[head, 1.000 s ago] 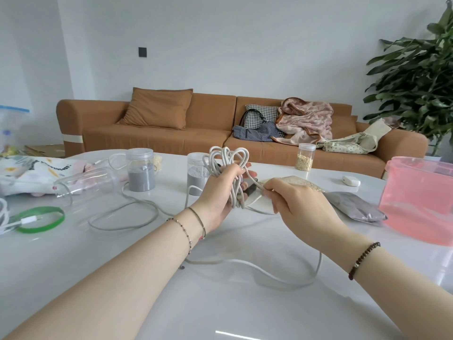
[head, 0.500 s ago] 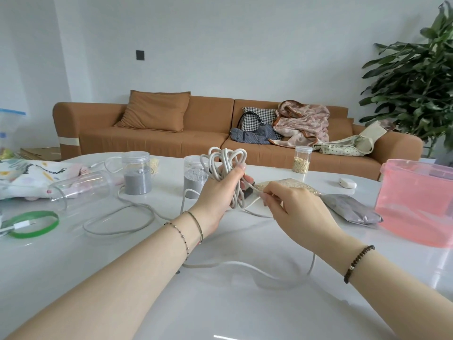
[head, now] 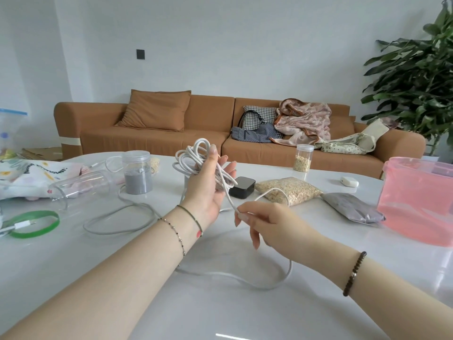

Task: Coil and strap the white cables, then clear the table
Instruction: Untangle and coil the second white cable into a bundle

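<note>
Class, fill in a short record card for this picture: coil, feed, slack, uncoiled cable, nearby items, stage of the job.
Coil: white cable looped over the raised left hand, fingers straight.
Feed: right hand pinches the cable just below the coil.
Slack: a long curve lies on the table.
Uncoiled: second cable lies loose near the jar of grey powder.
Nearby: black cube, bag of grain, pink tub.
Stage: coiling under way; no strap seen on the coil.
</note>
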The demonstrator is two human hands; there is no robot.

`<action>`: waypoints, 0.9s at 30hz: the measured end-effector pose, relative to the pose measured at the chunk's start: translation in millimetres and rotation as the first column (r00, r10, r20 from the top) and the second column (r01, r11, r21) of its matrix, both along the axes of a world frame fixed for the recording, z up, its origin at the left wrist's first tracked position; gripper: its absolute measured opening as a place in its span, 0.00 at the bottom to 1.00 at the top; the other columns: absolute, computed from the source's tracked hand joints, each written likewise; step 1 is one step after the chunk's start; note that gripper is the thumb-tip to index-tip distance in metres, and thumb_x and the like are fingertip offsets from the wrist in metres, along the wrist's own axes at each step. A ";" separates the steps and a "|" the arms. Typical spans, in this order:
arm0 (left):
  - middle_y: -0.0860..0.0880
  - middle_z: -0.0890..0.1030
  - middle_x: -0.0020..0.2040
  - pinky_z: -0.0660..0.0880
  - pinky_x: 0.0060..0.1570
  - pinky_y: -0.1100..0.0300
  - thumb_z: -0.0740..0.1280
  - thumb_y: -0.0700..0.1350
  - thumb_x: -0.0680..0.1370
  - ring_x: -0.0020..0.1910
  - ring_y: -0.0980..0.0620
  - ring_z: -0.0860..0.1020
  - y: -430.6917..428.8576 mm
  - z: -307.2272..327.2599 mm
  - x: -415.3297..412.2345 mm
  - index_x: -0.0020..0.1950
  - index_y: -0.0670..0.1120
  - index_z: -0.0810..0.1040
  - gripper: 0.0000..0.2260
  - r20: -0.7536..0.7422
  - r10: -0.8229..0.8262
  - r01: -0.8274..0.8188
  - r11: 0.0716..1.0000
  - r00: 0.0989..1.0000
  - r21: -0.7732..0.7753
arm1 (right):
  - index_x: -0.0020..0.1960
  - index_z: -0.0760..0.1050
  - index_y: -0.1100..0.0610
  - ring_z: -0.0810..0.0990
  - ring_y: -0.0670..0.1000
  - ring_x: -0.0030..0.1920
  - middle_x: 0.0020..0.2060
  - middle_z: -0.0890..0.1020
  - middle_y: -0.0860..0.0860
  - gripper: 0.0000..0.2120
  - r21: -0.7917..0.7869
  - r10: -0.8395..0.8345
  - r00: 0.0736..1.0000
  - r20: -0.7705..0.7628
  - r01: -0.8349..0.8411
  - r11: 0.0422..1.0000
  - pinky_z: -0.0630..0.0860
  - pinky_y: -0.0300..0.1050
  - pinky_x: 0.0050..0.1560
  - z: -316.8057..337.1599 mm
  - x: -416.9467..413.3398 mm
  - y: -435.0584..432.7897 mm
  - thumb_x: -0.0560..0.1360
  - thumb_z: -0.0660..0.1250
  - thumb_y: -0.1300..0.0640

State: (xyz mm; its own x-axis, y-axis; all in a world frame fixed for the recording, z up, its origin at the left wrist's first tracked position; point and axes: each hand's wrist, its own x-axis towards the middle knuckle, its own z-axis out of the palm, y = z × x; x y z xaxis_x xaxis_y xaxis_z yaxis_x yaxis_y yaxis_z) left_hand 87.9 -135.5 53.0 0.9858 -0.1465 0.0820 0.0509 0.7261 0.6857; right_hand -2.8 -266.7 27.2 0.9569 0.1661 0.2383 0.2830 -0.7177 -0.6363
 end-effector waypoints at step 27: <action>0.47 0.79 0.37 0.77 0.62 0.45 0.70 0.45 0.79 0.49 0.48 0.82 3.2 -2.4 -8.4 0.44 0.44 0.77 0.06 -0.021 -0.350 0.347 0.917 0.936 0.198 | 0.41 0.70 0.54 0.72 0.50 0.35 0.32 0.74 0.48 0.14 -0.237 -0.221 0.935 0.277 0.289 0.928 0.69 0.50 0.39 11.2 8.8 -27.5 0.84 0.55 0.53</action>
